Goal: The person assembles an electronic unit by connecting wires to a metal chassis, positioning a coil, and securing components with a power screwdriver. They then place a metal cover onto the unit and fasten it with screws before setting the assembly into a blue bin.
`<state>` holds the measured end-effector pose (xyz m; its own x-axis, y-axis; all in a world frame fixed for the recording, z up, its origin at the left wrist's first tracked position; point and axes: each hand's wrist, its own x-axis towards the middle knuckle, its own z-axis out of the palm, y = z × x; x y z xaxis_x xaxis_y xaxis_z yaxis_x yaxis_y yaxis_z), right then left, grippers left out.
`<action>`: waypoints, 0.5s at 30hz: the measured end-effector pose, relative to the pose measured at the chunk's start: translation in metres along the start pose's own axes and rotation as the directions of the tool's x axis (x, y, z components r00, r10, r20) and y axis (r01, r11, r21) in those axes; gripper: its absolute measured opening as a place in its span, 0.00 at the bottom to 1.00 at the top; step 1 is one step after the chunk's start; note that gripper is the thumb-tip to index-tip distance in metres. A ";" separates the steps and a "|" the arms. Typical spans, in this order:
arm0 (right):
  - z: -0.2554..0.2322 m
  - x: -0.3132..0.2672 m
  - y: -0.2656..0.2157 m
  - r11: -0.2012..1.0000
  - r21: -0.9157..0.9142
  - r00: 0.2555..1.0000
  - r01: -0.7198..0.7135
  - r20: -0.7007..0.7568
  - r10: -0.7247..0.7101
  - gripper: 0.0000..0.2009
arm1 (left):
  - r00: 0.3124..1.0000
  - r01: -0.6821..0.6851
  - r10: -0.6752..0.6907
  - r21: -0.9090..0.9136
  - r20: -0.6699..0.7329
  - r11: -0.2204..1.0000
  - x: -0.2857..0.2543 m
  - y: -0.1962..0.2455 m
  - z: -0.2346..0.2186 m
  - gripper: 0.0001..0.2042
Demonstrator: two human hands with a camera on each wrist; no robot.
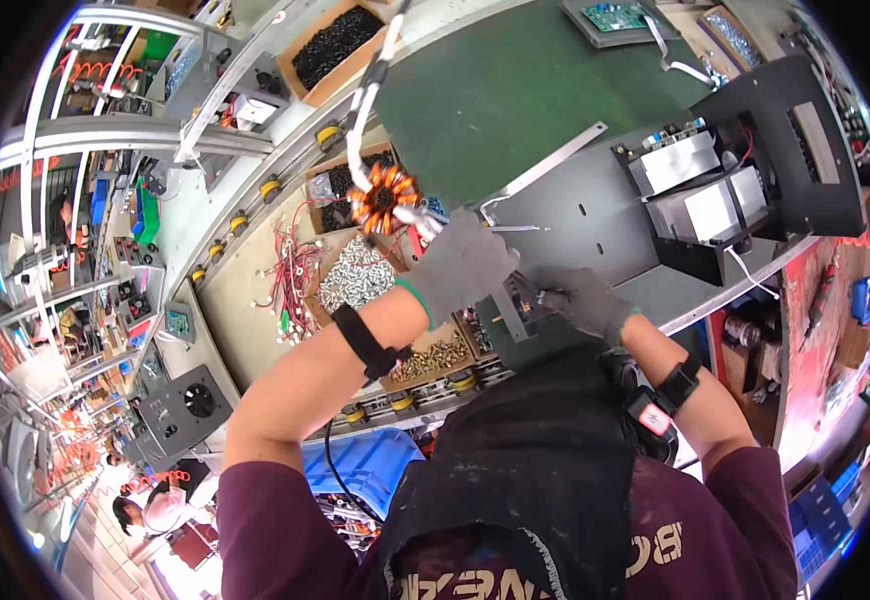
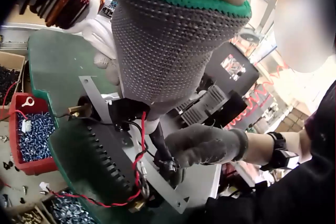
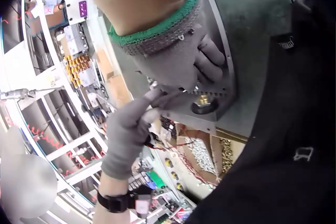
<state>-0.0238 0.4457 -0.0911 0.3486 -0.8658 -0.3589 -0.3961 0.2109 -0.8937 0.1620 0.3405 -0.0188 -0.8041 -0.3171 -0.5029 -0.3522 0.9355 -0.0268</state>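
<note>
Both gloved hands work at the near edge of a grey metal panel (image 1: 595,215) lying on the green surface (image 1: 495,90). The left hand (image 1: 460,265) has its fingers curled onto a small black part (image 1: 517,300) with a red wire (image 2: 142,145) fixed at that edge; the grip looks like a hold, fingertips hidden in the head view. The right hand (image 1: 585,300) is closed, pinching something small at the same part; what it pinches is too small to tell. In the right wrist view a brass terminal (image 3: 202,100) sits just below its fingers.

Judged step: fitting or wiring the black part onto the panel, mid-way, part not yet let go. The next move calls for fine fingertip alignment while the left hand steadies the part; the red wire could snag.

An orange wound coil (image 1: 383,197) hangs from a white cable just above the left hand, not touching it.

Containers, left of the hands:
- cardboard box (image 1: 355,275) with silver screws
- tray (image 1: 435,355) with brass screws, under the left forearm
- far box (image 1: 330,45) with black screws
- red bin (image 2: 29,134) with bluish screws, seen in the left wrist view
- loose red wires (image 1: 293,275) on the beige board, no container

Further along the panel stands a black bracket with two silver blocks (image 1: 700,185).
</note>
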 end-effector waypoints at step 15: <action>0.007 -0.028 0.057 0.944 0.001 0.935 0.329 0.137 -0.326 0.12 | 0.994 0.025 -0.038 -0.125 -0.100 0.992 -0.009 0.050 0.031 0.04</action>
<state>-0.0500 0.4853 -0.1341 0.5717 -0.8165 -0.0808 -0.2585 -0.0858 -0.9622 0.1669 0.3954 -0.0423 -0.8340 -0.3664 -0.4125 -0.4295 0.9004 0.0686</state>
